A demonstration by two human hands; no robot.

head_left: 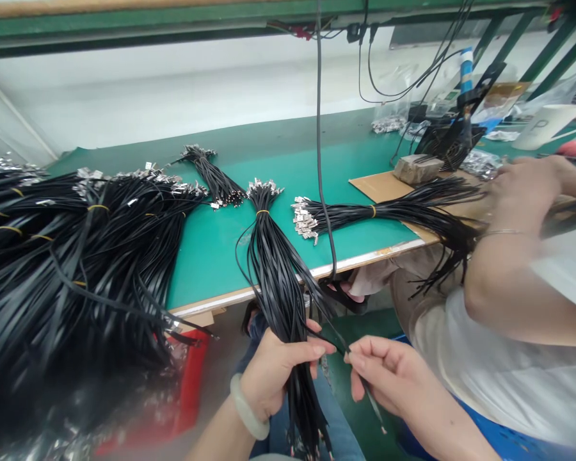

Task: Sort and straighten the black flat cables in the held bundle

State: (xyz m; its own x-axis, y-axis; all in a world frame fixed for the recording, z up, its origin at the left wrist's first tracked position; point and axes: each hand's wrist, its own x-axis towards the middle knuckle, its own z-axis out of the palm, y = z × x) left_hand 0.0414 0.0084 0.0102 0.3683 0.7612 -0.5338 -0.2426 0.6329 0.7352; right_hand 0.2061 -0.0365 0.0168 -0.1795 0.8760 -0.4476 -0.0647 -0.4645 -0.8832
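Note:
A bundle of black cables (273, 275), tied with a yellow band near its silver connectors, runs from the green table over its front edge towards me. My left hand (281, 365) is wrapped round the lower part of this bundle, with its thumb lying across it; a pale bangle (248, 406) circles the wrist. To the right, my right hand (384, 371) pinches a single black cable (372, 400) drawn out to the side of the bundle. Its bare end points down below the fingers. Loose ends of the bundle hang beneath my left hand.
Large heaps of tied black cables (86, 256) cover the left side, above a red bin (192, 384). A small bundle (216, 176) and another bundle (379, 214) lie on the table (211, 256). A grey cord (319, 128) hangs down in front. A co-worker's arm (509, 250) is at right.

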